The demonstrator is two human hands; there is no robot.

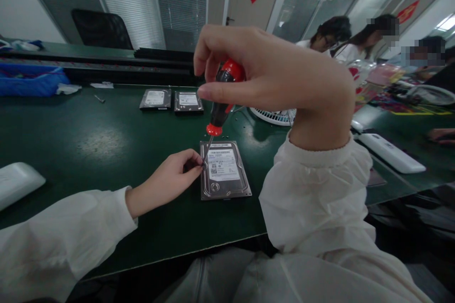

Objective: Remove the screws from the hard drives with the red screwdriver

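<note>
A hard drive point(231, 187) lies label-up on the green table in front of me. Raised over it, my right hand point(245, 68) grips the handle of a red and black screwdriver point(218, 111). The shaft slants down to the left edge of the drive. There, the thumb and fingertips of my left hand point(179, 170) are pinched together beside the screwdriver's tip. Something small and dark shows at those fingertips, too small to name. Two more hard drives, one point(155, 98) to the left and another point(188, 102) to its right, lie further back.
A blue bin point(33, 79) stands at the far left, with a small metal piece point(99, 99) nearer. Behind my right hand is a white basket point(273, 116). White devices lie at the left point(19, 182) and right point(391, 151). Several people sit along the right.
</note>
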